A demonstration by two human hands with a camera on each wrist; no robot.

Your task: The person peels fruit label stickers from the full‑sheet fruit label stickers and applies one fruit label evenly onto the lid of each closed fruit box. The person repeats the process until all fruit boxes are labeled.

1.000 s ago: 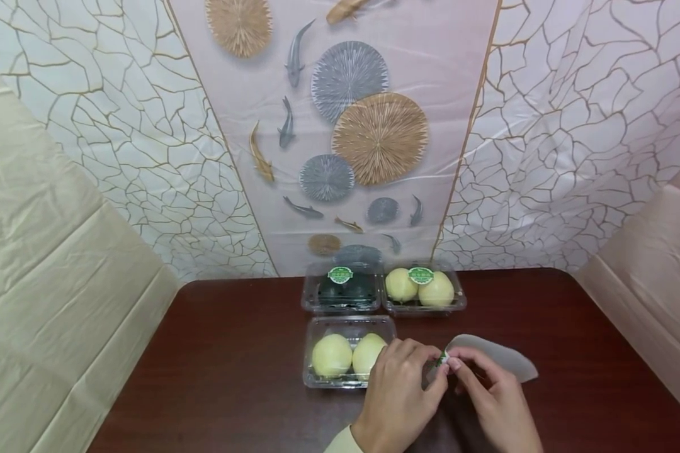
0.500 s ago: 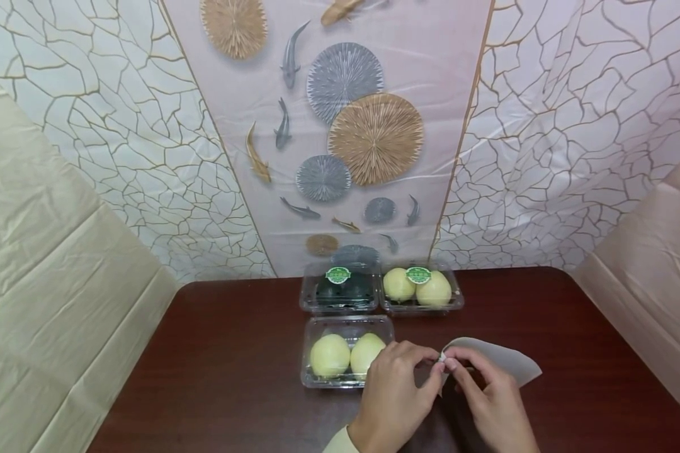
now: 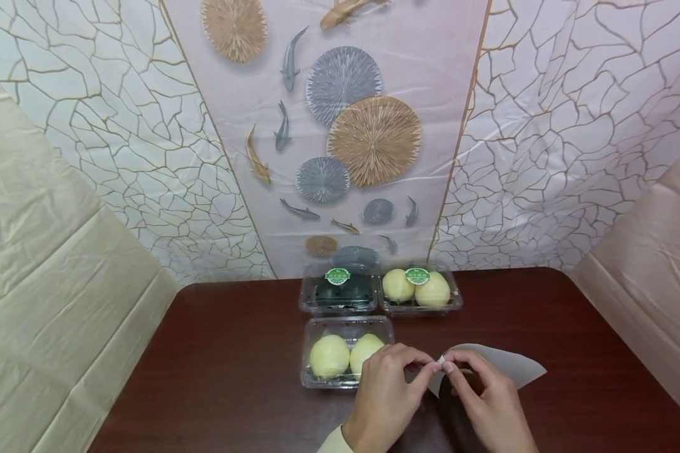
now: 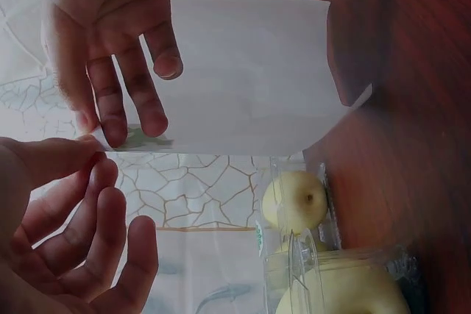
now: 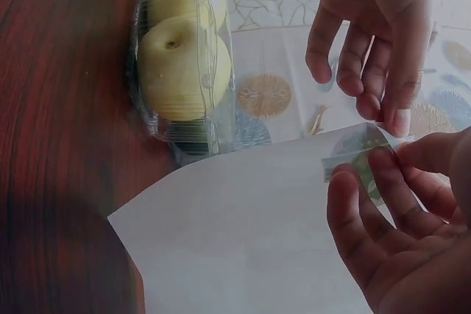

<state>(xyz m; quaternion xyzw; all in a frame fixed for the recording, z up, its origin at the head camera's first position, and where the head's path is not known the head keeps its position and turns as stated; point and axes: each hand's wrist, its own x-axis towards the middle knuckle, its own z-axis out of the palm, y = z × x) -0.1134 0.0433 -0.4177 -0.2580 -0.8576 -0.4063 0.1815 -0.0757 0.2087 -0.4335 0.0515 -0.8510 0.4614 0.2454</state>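
A white sheet of paper (image 3: 514, 366) hangs between my hands, one corner curled up. My left hand (image 3: 386, 393) pinches that corner between thumb and index finger. From the other side, my right hand (image 3: 492, 396) pinches the same corner, its fingertips nearly touching the left ones. A green round sticker (image 5: 374, 170) shows at this corner in the right wrist view, partly behind the fingers. Whether its edge is lifted I cannot tell. Left of the hands is a clear plastic box (image 3: 313, 327) with two pale yellow-green round fruits (image 3: 330, 356), one partly hidden by my left hand.
Behind stand two more clear boxes side by side, each with a green label. One (image 3: 368, 307) holds dark contents, the other (image 3: 453, 303) two pale fruits. They rest near the back edge of the dark red-brown table (image 3: 221, 365), before a patterned cloth (image 3: 243, 207).
My fingertips have shifted slightly around the corner, and the green patch seen there a second ago is now hidden in the head view. The sheet has swung a little lower and to the right.
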